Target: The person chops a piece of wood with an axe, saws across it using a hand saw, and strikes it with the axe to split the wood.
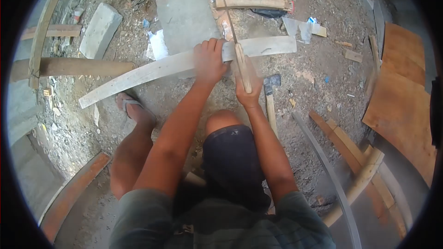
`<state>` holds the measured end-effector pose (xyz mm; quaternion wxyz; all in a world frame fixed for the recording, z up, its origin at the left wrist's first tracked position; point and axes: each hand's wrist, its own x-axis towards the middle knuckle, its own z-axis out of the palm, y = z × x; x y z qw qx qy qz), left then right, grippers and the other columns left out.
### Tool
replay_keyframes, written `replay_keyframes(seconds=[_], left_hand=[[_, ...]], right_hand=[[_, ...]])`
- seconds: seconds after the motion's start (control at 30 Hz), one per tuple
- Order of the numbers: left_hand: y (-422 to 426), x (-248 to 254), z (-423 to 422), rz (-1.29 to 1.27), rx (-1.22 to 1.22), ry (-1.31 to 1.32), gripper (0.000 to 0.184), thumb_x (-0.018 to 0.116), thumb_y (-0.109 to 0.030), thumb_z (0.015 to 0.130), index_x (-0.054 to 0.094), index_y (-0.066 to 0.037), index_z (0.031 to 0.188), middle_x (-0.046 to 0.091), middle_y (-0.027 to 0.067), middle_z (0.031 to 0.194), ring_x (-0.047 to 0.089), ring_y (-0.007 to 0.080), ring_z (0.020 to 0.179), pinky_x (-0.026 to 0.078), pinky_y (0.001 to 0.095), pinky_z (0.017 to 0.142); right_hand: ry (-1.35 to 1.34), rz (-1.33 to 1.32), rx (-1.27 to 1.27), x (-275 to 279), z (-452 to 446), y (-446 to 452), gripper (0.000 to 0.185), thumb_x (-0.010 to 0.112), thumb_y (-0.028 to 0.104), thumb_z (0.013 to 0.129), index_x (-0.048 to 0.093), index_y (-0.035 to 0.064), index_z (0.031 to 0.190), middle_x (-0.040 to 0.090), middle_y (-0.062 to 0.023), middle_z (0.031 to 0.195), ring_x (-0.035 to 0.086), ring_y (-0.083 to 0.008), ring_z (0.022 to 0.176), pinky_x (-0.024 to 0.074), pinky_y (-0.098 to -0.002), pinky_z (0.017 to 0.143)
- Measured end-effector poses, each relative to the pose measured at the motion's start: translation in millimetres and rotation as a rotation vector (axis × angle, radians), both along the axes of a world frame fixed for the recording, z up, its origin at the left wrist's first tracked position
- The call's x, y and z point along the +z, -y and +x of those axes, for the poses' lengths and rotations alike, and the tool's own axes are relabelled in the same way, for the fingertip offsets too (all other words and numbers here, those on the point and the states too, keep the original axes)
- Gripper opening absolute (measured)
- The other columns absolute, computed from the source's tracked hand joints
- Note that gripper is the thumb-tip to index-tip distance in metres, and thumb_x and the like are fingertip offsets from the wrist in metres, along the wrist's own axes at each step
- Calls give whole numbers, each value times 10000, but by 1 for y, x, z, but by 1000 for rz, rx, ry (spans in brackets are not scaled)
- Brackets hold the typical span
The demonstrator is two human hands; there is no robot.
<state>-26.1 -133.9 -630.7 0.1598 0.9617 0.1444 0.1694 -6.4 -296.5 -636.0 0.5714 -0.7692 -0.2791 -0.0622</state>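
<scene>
A long pale plank (152, 74) lies slanted across the grey block (187, 18). My left hand (211, 61) is closed over the plank's middle, its fingers wrapped on the far edge. Just to the right, my right hand (248, 77) is closed round the wooden handle of a saw (241, 62). The saw's thin blade points away from me and passes over the plank beside my left hand. A hammer or axe (271, 92) with a dark head lies on the ground right of my right hand.
Bamboo pieces (251, 2) lie beyond the block. A concrete block (100, 31) and a round pole (83, 67) are at the left. Planks (341, 145) and an orange-brown sheet (401, 97) stand at the right. My sandalled foot (131, 106) is below the plank.
</scene>
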Motion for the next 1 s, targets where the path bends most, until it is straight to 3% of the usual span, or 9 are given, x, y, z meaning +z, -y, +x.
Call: replay_keyframes(seconds=[0.23, 0.33, 0.43, 0.53, 0.63, 0.73, 0.8, 0.93, 1.0], left_hand=[[-22, 16, -3, -144, -158, -65, 522, 909, -352, 656, 652, -119, 1046, 608, 61, 1014, 619, 284, 951, 461, 449, 801], [-6, -2, -14, -78, -100, 63, 533, 912, -342, 634, 653, -131, 1048, 613, 38, 1033, 618, 279, 942, 472, 446, 779], [7, -15, -10, 2, -29, 100, 545, 912, -343, 622, 659, -141, 1061, 614, 22, 1043, 616, 259, 934, 474, 438, 773], [9, -18, -9, -18, 34, 83, 558, 908, -341, 622, 667, -150, 1087, 608, 9, 1039, 612, 238, 924, 472, 422, 758], [9, -22, -8, 40, 56, 128, 550, 902, -343, 628, 673, -154, 1091, 607, 3, 1041, 609, 222, 926, 470, 410, 744], [11, -25, -8, 39, 71, 121, 545, 899, -335, 633, 680, -152, 1097, 610, -3, 1050, 607, 216, 925, 470, 402, 743], [13, -26, -11, 52, 67, 131, 550, 895, -344, 638, 684, -149, 1106, 610, -3, 1053, 604, 214, 923, 470, 402, 744], [15, -28, -14, 56, 43, 166, 537, 881, -365, 677, 694, -137, 1126, 624, 0, 1082, 606, 216, 936, 470, 399, 750], [22, -27, -19, 38, 46, 181, 511, 871, -367, 706, 695, -136, 1127, 630, 7, 1101, 609, 219, 952, 473, 400, 757]], right_hand=[[-178, -20, 118, -13, -21, 28, 632, 725, 40, 893, 546, -74, 1488, 740, -295, 1222, 791, -367, 1032, 614, -398, 846], [-94, -110, 133, -31, -33, 42, 624, 700, 23, 885, 522, -158, 1455, 748, -179, 901, 743, -244, 747, 590, -361, 740], [-60, -122, 78, -44, -24, 45, 625, 689, 15, 873, 518, -170, 1446, 739, -169, 884, 739, -252, 737, 581, -348, 731], [-135, -89, 81, -43, -18, 49, 594, 719, 23, 858, 561, -190, 1390, 746, -327, 1132, 788, -424, 963, 616, -408, 817], [-95, -125, 111, -40, -7, 47, 599, 722, 20, 853, 565, -181, 1396, 752, -319, 1114, 790, -416, 964, 615, -401, 815], [-91, -157, 144, -33, -1, 52, 589, 666, 11, 896, 526, -162, 1441, 752, -190, 938, 745, -260, 784, 582, -354, 772], [-150, -147, 159, -27, 0, 50, 605, 705, 1, 856, 553, -177, 1414, 760, -306, 1099, 797, -383, 965, 612, -391, 828], [-76, -160, 143, -4, -3, 44, 604, 692, -2, 869, 545, -168, 1430, 756, -306, 1133, 795, -362, 990, 608, -384, 849], [-258, -167, 184, 13, -7, 46, 595, 632, -13, 941, 485, -142, 1503, 695, -299, 1330, 721, -311, 1200, 538, -368, 1008]])
